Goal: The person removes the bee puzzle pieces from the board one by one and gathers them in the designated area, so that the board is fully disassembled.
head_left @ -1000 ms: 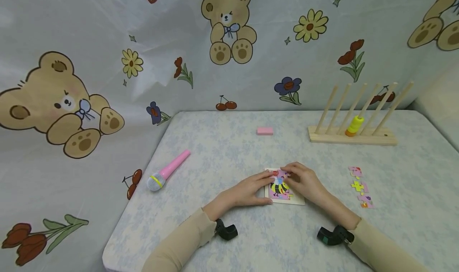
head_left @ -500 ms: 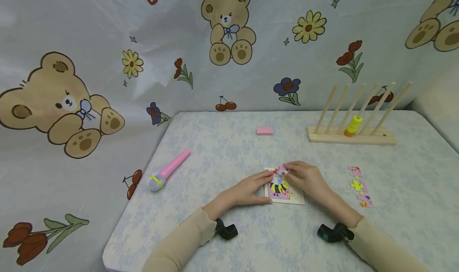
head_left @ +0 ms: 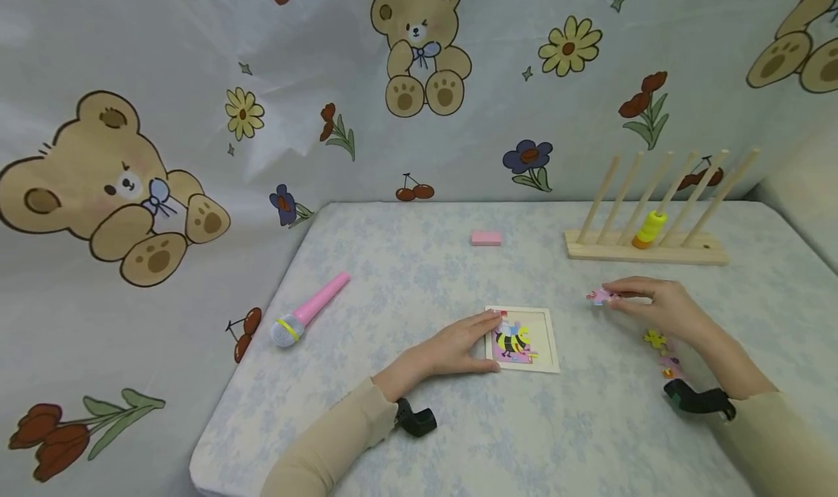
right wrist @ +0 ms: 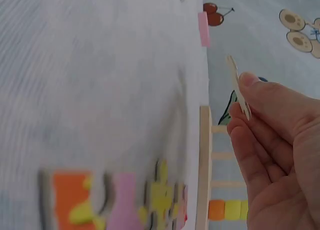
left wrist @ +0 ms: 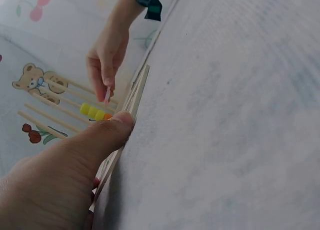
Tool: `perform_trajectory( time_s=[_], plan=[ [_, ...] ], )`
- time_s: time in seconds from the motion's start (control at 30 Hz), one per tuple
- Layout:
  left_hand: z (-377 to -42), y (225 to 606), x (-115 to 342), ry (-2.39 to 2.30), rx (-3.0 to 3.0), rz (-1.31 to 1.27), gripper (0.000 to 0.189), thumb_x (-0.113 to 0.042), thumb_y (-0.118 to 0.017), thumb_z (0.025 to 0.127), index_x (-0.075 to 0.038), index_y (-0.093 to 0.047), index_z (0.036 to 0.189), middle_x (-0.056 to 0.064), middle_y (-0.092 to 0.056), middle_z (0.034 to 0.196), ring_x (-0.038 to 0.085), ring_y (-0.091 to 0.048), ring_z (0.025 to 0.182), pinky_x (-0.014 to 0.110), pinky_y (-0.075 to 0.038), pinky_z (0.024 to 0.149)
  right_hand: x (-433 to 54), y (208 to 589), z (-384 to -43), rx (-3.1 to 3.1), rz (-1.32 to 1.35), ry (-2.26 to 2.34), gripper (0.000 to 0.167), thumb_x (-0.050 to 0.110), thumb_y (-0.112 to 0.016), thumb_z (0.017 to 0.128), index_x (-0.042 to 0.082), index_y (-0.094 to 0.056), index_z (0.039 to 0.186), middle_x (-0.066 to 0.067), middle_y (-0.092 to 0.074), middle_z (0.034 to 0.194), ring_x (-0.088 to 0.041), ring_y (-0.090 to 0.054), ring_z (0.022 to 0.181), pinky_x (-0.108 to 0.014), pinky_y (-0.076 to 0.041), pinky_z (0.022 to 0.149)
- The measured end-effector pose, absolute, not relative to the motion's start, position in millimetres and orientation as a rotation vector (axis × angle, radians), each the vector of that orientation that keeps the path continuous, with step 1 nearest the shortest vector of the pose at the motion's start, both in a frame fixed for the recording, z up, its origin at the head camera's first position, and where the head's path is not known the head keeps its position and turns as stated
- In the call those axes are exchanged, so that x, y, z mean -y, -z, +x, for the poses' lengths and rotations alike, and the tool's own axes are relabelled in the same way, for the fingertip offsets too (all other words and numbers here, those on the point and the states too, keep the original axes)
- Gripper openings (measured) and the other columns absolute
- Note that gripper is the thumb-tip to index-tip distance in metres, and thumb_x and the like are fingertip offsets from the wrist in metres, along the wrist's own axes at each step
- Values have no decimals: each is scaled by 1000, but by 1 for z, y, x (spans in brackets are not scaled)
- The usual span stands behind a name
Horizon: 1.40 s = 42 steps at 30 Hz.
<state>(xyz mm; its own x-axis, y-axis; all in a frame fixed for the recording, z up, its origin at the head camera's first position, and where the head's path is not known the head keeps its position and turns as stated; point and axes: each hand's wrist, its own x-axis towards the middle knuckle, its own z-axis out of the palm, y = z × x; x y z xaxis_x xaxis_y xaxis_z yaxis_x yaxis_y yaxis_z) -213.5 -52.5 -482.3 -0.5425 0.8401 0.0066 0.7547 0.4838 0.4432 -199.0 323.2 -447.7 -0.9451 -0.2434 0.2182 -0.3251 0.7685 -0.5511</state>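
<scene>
**Puzzle piece held in a fingertip pinch, beside a half-bare puzzle tray**

We see the thumb and fingertips of the right hand clamped on the thin piece, above the table at the tray's 2 o'clock. If that pinch slackens, we think the piece could twist or drop.

The left hand rests across the tray's 9 o'clock side, thumb apart from the outstretched fingers. Uneven pressure there might skid the tray or unseat the bee pieces, which sit toward its 8 o'clock.

Loose pieces lie at 4 o'clock from the held one; a low right wrist camera could scatter them. Farther out, at the tray's 2 o'clock, the wooden peg rack seems little threatened.
</scene>
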Motion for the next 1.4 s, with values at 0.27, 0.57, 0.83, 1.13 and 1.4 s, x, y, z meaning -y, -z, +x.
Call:
perform_trajectory(
  time_s=[0.27,0.57,0.83,1.13,1.4],
  plan=[
    [-215,482,52,-595,-2514,1375,82,-46,-63,88,-4,-27,149,10,-22,154,18,-17,140,25,-17,110,-349,460,-201,2799,621,-750,25,12,-78,78,5,-74,101,-8,-70,91,-1,-54,71,-19,-45,54],
    [-216,486,54,-599,-2517,1400,82,-46,-63,88,-3,-26,149,10,-22,154,18,-16,140,25,-17,110,-355,466,-201,2694,763,-493,29,7,-82,67,4,-74,94,-4,-70,85,-18,-62,76,-33,-51,61],
    [-215,485,56,-600,-2513,1369,82,-47,-62,89,-5,-26,149,9,-22,154,17,-16,140,26,-18,110,-351,467,-202,2665,775,-499,27,6,-83,66,6,-75,91,-4,-70,88,-21,-63,76,-31,-51,61],
    [-215,483,57,-605,-2521,1365,83,-46,-63,88,-4,-26,149,10,-22,154,17,-16,140,26,-17,110,-279,433,-183,2770,573,-933,31,21,-70,87,5,-68,113,-10,-66,109,-28,-63,93,-48,-52,75],
    [-216,481,54,-625,-2495,1367,83,-47,-63,88,-4,-25,149,9,-22,154,18,-16,140,26,-18,110,-214,440,-174,2790,685,-1272,38,24,-70,87,3,-64,118,-8,-64,114,-28,-61,101,-49,-49,84]
  ],
)
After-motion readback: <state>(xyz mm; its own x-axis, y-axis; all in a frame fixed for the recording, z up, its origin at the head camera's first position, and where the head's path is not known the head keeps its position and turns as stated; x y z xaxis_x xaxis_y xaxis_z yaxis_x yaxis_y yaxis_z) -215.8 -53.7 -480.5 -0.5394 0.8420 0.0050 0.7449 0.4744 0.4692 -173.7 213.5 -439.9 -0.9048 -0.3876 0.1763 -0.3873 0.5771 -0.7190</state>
